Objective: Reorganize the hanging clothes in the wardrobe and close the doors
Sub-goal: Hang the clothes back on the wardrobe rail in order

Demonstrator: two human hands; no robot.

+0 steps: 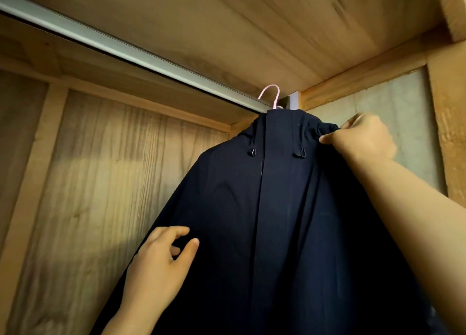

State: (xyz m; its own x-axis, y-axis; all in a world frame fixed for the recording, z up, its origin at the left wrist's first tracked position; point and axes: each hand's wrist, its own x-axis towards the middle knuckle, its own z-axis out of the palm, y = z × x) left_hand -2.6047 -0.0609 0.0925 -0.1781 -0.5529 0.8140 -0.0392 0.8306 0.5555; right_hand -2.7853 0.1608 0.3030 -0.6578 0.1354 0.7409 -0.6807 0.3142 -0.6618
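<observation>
Dark coat [277,208] hangs on a pink hanger [271,96] hooked at the right end of the rail [126,48], jammed up near the wardrobe's side wall. Right hand [363,135] pinches the coat's gathered collar edge. Left hand [161,261] rests loose-fingered, thumb out, on its left edge, bare back panel [100,183] beyond.

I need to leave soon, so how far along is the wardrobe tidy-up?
Done: the dark jacket hangs by its pink hanger on the rail. In hand: the right hand pinches its gathered hood edge and the left hand touches the front, apparently straightening it. Left: no doors or other clothes are in view, so closing up appears still to come.
</observation>
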